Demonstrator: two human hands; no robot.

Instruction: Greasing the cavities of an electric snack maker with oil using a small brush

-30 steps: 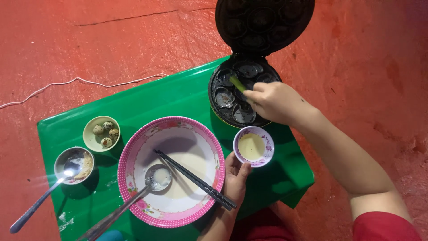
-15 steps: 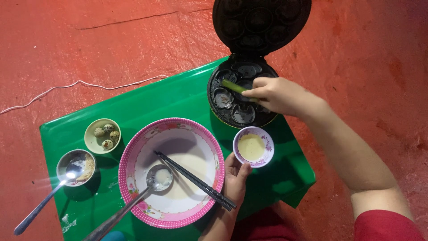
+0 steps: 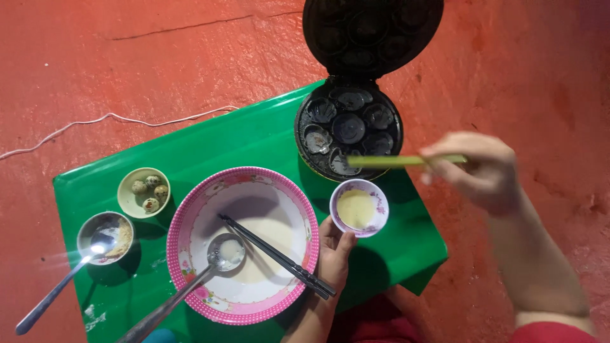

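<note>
Green stick (image 3: 394, 161) — level, above mould pan (image 3: 348, 127)

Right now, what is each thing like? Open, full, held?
Round mould pan: lid up, cups greased, no batter.
Pink bowl: thin batter, ladle and chopsticks resting inside.
Small cup: some yellow liquid, left hand touching it.
Green stick: held by right hand.
Green dish: holds speckled eggs.

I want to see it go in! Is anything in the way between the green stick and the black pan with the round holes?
Nothing visible blocks it. The right hand holds the green stick, whose tip hangs above the open pan. The lid is tipped back.
</note>
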